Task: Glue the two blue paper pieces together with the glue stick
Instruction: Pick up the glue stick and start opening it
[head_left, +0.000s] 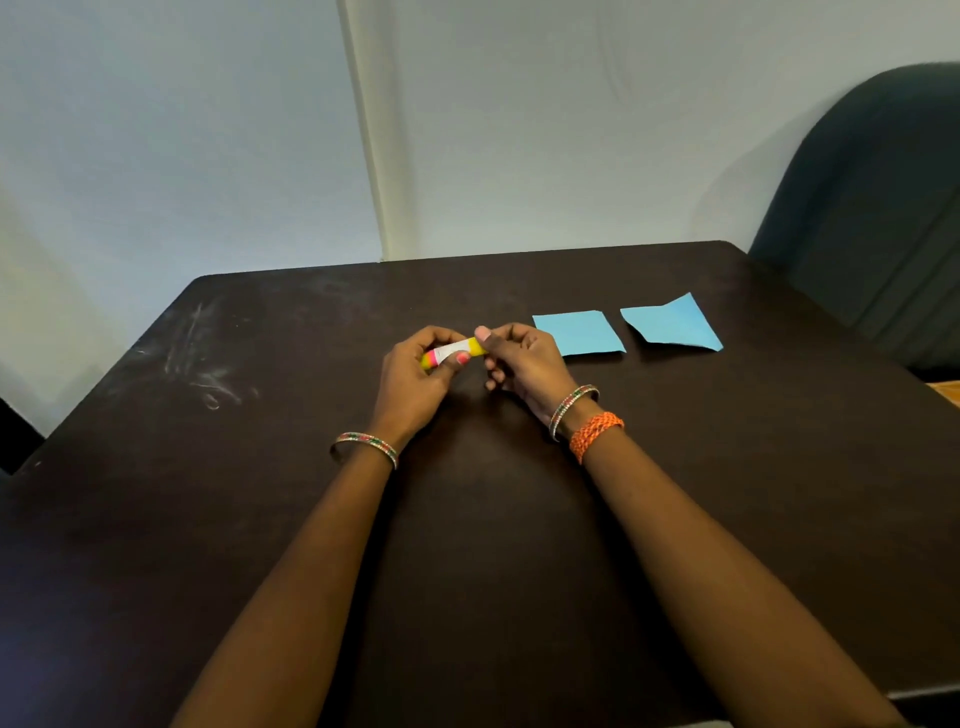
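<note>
Two bare forearms, bangles at both wrists. Left hand: fingers curled round the glue stick, held level above the dark surface. Right hand: pinches the stick's right end. Two blue paper pieces, near piece and right piece, flat, apart, right of the hands.

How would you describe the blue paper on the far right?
On the dark table, two blue papers lie right of the hands. The far-right paper is nearest the chair; unlike its squarish neighbour, it has one pointed corner.
</note>
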